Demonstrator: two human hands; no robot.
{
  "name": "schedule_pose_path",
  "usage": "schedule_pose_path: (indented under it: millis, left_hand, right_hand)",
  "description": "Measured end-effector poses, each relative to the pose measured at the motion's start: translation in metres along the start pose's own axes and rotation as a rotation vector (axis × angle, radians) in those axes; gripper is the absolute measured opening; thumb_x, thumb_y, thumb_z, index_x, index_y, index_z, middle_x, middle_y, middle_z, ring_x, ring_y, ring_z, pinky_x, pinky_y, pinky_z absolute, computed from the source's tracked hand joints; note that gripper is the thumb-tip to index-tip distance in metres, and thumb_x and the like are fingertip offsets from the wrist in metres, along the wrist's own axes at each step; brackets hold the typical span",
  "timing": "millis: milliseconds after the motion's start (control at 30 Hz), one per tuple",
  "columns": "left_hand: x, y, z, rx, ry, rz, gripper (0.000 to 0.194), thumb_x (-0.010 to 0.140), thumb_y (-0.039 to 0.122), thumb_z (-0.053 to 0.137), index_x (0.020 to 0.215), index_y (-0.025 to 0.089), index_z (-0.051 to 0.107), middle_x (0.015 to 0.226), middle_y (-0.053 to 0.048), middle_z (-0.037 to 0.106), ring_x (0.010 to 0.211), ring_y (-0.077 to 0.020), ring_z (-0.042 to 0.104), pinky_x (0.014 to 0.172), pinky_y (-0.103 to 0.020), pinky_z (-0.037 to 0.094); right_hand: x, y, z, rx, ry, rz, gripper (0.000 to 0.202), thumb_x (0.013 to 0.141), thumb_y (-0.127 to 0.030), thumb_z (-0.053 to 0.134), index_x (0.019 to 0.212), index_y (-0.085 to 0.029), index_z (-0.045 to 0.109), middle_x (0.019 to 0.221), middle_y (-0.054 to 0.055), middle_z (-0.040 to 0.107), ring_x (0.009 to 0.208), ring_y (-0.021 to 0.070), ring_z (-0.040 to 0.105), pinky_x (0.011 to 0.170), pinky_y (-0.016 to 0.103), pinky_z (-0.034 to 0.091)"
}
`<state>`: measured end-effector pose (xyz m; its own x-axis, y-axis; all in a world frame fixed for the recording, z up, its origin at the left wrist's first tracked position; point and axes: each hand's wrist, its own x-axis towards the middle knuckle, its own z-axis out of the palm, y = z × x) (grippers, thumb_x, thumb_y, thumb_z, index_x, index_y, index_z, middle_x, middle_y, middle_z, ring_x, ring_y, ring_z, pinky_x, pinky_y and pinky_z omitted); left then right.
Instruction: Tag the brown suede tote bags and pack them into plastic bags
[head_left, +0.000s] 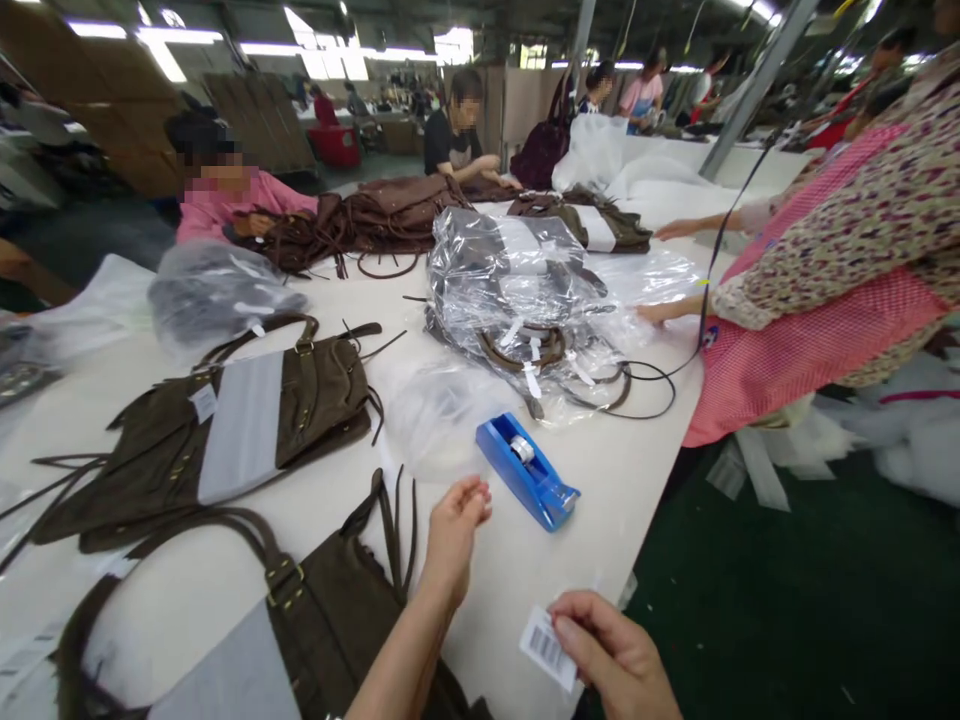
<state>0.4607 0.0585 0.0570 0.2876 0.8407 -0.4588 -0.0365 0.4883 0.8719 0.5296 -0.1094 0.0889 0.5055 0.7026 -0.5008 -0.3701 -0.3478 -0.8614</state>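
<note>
While the left hand (456,535) is reaching with fingers loosely curled toward the blue tape dispenser (527,471) on the table (615,480), the right hand (615,655) is pinching a barcode label (548,648) at the table's near edge, its wrist running out of view.

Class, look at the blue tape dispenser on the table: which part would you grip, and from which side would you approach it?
Grip the blue tape dispenser across its long flat sides at the middle, around the roll, coming from above. It lies low and narrow, angled with its cutter end toward the table edge, so avoid that end. The left hand is nearest.
</note>
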Motion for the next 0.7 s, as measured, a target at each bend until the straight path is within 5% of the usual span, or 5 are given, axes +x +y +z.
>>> schedule_pose_path:
  millis: [133,267,533,700]
  left_hand:
    - [-0.078,0.001,-0.038,0.035,-0.067,-0.127,0.032,0.068,0.038,0.060,0.081,0.010,0.064,0.075,-0.011,0.067,0.067,-0.0160,0.058,0.058,-0.024,0.042]
    - [-0.126,0.006,-0.063,-0.050,-0.029,-0.120,0.035,0.062,0.045,0.063,0.073,0.012,0.065,0.063,-0.007,0.064,0.057,-0.0135,0.054,0.049,-0.022,0.039]
    - [-0.156,0.003,-0.081,-0.084,0.208,-0.040,0.024,0.060,0.035,0.066,0.054,0.014,0.057,0.047,0.002,0.053,0.048,-0.0078,0.044,0.048,-0.018,0.033]
    - [-0.166,-0.004,-0.084,-0.202,0.389,-0.032,0.022,0.059,0.034,0.065,0.054,0.014,0.057,0.046,0.003,0.052,0.047,-0.0075,0.042,0.048,-0.018,0.033]
  right_hand:
    - [-0.002,-0.021,0.017,-0.014,-0.111,-0.028,0.027,0.067,-0.044,0.062,0.073,-0.017,0.063,0.061,-0.001,0.058,0.057,0.0103,0.048,0.054,0.020,0.037]
    - [-0.010,-0.019,0.039,-0.034,-0.278,-0.007,0.027,0.069,-0.043,0.061,0.073,-0.017,0.061,0.063,0.000,0.060,0.059,0.0114,0.051,0.056,0.021,0.039]
    - [-0.027,-0.013,0.070,-0.196,-0.605,-0.039,0.026,0.075,-0.041,0.055,0.078,-0.015,0.058,0.065,0.000,0.058,0.060,0.0108,0.049,0.056,0.022,0.038]
    - [-0.034,-0.007,0.082,-0.222,-0.606,-0.064,0.027,0.074,-0.041,0.055,0.077,-0.015,0.058,0.066,0.001,0.058,0.061,0.0113,0.050,0.056,0.022,0.038]
